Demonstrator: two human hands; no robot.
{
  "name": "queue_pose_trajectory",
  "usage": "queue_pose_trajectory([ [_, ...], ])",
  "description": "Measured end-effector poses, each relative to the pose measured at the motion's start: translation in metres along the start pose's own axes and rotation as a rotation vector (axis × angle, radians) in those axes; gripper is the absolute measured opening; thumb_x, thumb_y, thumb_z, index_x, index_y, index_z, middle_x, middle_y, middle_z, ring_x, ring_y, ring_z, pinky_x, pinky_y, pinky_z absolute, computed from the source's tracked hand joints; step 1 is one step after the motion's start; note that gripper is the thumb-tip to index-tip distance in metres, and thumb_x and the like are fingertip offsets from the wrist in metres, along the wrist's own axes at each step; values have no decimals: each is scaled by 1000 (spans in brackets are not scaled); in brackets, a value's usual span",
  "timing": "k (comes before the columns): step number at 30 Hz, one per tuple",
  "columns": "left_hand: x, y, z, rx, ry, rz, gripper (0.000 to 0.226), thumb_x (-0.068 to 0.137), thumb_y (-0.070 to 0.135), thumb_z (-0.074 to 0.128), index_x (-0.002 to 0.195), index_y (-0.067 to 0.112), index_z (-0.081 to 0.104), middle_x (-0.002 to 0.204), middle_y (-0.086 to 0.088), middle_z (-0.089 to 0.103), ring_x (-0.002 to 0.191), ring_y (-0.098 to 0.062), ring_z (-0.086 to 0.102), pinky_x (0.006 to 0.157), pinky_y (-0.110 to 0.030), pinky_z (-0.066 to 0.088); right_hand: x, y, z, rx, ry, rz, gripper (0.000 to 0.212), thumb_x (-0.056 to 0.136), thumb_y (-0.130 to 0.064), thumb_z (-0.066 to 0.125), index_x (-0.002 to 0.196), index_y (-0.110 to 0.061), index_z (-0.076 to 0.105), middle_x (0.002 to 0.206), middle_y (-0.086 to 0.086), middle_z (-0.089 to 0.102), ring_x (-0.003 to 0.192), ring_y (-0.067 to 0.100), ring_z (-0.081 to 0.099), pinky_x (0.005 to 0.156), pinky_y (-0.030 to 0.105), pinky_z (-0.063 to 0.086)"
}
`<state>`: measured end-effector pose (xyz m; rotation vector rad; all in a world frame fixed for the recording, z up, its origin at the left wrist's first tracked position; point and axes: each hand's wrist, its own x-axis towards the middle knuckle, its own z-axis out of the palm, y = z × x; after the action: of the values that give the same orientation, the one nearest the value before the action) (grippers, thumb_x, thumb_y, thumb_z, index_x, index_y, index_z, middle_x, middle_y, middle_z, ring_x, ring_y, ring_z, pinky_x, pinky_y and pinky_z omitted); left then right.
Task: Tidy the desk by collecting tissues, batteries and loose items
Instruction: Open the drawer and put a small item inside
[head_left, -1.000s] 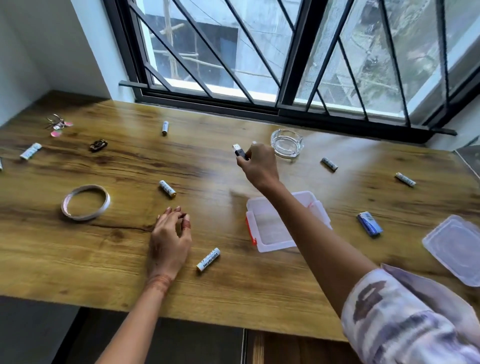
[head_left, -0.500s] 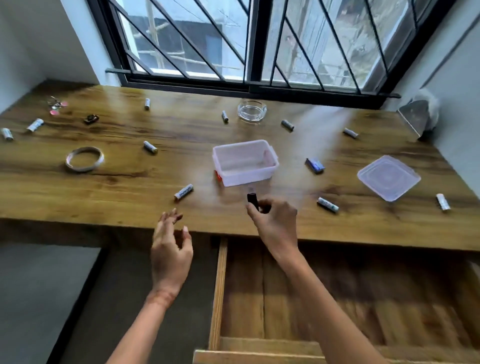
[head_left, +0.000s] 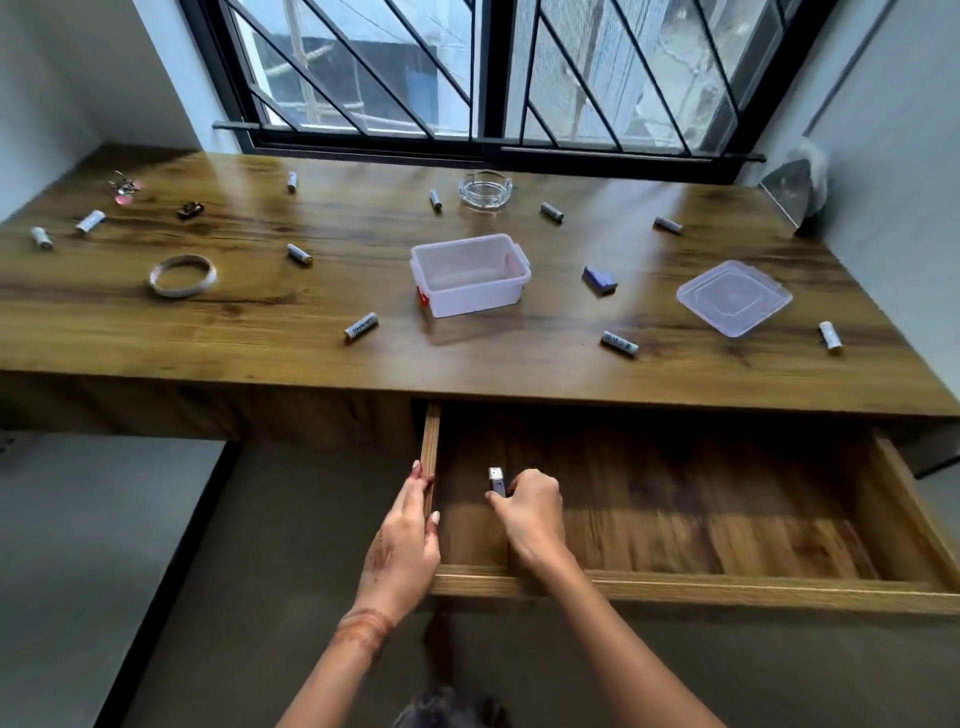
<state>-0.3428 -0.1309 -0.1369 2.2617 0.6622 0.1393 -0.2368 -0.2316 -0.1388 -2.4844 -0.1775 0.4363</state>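
Head: right hand (head_left: 530, 512) pinches USB stick (head_left: 496, 480) over drawer (head_left: 675, 587).

Single head view, steeply down over desk (head_left: 208, 332) and open drawer (head_left: 727, 587).
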Motion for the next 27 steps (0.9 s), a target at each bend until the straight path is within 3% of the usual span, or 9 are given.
queue_pose_trajectory([
  [6, -7, -3, 5, 79, 53, 10, 53, 96, 17, 36, 147, 21, 22, 156, 11, 13, 129, -15, 45, 95, -28, 44, 2, -1, 10, -66, -117, 46, 27, 83, -21, 66, 101, 0, 64, 108, 18, 66, 101, 32, 62, 78, 31, 49],
  [16, -5, -9, 7, 67, 69, 57, 51, 96, 18, 38, 145, 22, 27, 155, 12, 17, 130, -13, 44, 93, -23, 43, 8, 6, 15, -54, -157, 119, 32, 87, -28, 60, 102, 1, 60, 111, 20, 63, 104, 35, 60, 79, 34, 48],
  [22, -5, -9, 8, 65, 76, 62, 50, 96, 17, 39, 145, 20, 28, 155, 10, 18, 130, -13, 44, 93, -21, 42, 15, 20, 13, -3, -81, 131, 22, 86, -1, 48, 103, -6, 61, 106, 15, 65, 99, 32, 61, 73, 30, 46],
  [27, -4, -12, 10, 66, 87, 67, 51, 95, 17, 40, 145, 19, 28, 155, 9, 19, 129, -14, 45, 93, -22, 43, 23, 32, 13, 83, -44, 134, 12, 79, -1, 66, 89, -2, 60, 91, 13, 64, 80, 21, 61, 65, 28, 48],
])
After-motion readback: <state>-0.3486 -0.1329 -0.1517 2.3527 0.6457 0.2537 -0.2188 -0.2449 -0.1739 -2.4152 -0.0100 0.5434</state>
